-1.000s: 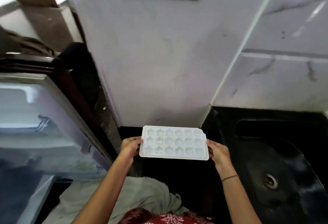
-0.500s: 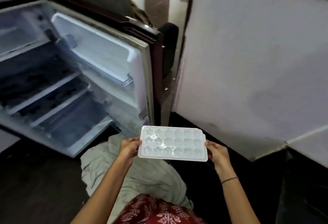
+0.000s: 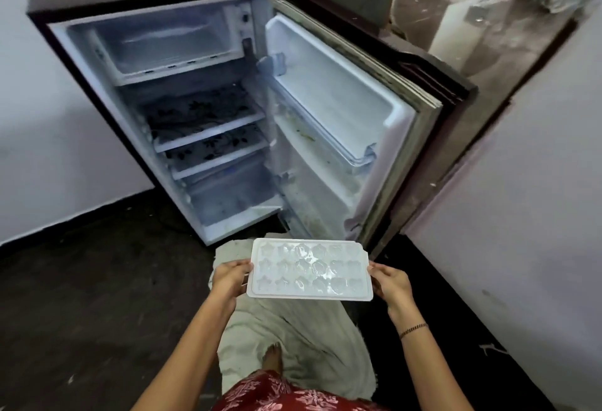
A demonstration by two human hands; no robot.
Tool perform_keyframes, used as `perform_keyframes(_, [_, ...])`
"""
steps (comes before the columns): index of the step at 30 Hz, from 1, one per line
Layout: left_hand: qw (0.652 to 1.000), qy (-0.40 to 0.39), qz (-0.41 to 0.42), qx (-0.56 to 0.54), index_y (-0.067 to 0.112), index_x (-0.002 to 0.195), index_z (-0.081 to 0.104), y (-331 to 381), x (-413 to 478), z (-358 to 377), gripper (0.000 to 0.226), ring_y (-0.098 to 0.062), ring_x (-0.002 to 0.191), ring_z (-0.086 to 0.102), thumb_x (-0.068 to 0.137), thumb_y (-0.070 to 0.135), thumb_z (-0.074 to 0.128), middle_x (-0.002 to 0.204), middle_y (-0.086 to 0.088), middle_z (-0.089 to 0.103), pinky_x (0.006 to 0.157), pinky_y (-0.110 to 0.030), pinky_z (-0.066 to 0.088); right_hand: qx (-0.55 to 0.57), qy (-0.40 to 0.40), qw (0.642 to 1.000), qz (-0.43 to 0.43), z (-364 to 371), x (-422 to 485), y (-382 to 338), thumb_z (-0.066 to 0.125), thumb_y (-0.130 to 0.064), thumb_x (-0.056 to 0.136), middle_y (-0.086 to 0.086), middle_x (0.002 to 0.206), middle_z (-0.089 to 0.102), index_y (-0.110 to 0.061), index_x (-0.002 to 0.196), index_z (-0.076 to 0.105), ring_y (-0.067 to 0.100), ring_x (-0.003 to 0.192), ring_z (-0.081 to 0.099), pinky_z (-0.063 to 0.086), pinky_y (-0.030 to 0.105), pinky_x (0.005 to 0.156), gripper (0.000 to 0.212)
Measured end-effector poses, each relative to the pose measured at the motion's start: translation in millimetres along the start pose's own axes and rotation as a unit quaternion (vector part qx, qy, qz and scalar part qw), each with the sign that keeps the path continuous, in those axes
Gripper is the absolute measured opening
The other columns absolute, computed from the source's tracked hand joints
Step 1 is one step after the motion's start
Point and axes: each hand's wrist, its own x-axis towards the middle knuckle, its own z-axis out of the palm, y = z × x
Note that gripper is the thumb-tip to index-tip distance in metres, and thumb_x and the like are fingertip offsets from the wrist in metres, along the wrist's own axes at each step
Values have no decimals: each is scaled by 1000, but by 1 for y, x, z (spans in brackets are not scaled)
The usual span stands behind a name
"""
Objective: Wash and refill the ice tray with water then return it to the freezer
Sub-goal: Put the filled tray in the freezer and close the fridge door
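So the person's holding the ice tray roughly level out in front, one hand on each short end. The left hand has its fingers curled round the left rim, and the right hand grips the right rim the same way. The tray is in the air above a pale cloth on the floor, near the open fridge and well apart from the freezer compartment up top.
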Motion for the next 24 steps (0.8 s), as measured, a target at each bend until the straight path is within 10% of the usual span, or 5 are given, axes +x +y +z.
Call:
perform_keyframes(7, [999,34,8,-21,0,95,66,22,17,-32,12,-11,47,58,86,2,58,67,-8,63,37,-17,45,-51,-5,999,-18,55,25,-5,60,-2,88,5,82,67,7,101,66,17,74,62,56,33,76,17])
perform_keyframes(13, [997,58,27,-48,-5,97,64,58,52,-68,13,-20,63,60,87,-4,56,79,-12,64,37,-18,48,-92,-35,994,-42,127,48,-32,61,4,86,12,87,63,11,104,61,15,67,56,51,14,51,20])
perform_keyframes(19, [993,87,47,-62,1,96,63,96,89,-88,12,-15,66,59,87,-4,57,98,-15,63,36,-16,46,-108,-64,989,-75,191,76,-69,67,-3,84,17,96,67,5,97,64,24,82,63,52,44,88,16])
perform_keyframes(24, [991,96,61,-76,-6,112,60,135,123,-90,25,-20,73,61,87,-4,57,106,-21,64,42,-17,51,-121,-78,984,-107,238,107,-105,65,-3,84,15,98,70,-11,82,65,32,93,66,52,47,91,8])
